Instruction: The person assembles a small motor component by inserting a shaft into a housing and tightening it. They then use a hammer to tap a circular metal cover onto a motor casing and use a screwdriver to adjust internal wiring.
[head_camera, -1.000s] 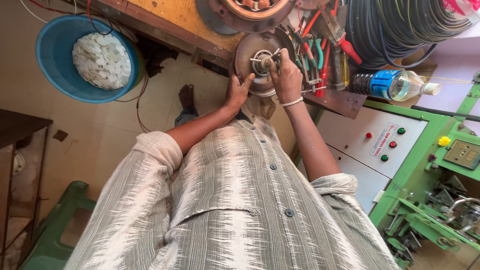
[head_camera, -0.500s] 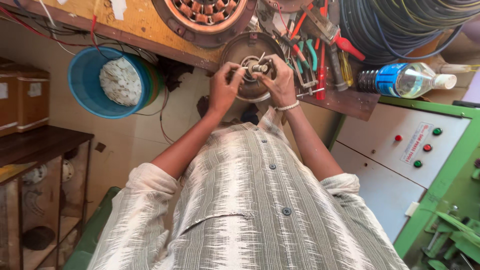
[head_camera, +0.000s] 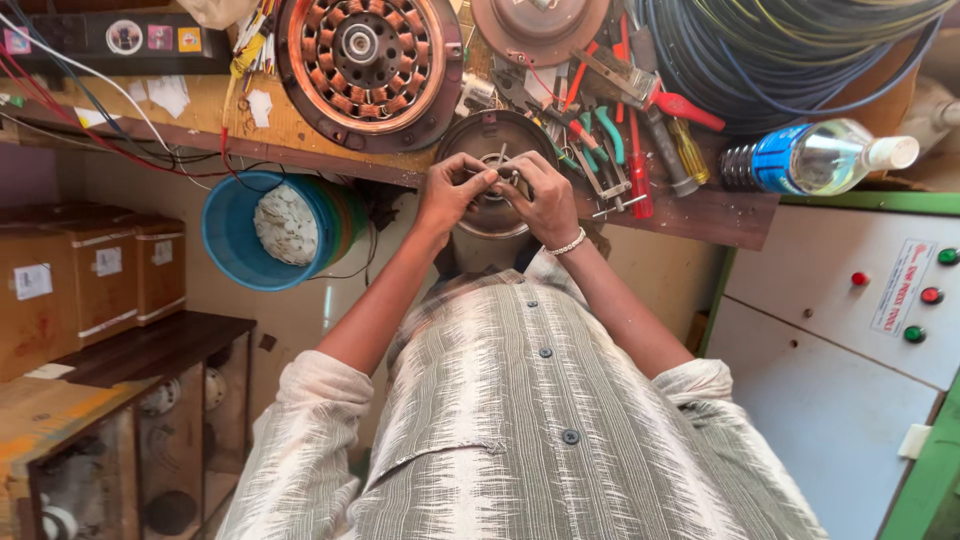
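Both hands are meeting over a round dark metal motor housing that is lying at the front edge of the wooden worktop. The left hand is pinching at the small metal parts in the housing's centre, its fingers curled closed on them, though exactly what they are gripping is too small to tell. The right hand is pressing in from the other side, fingers bent tight against the same centre piece, a pale beaded bracelet sitting on its wrist.

Just beyond the housing, a wound copper stator is resting flat on the worktop (its coils showing as orange-brown spokes). To the right, a heap of hand tools with red, green and yellow handles is lying close beside the right hand. A clear plastic water bottle with a blue label is lying on its side further right, below a coil of dark cable. A blue bucket holding something white is sitting under the worktop, left of the left forearm.
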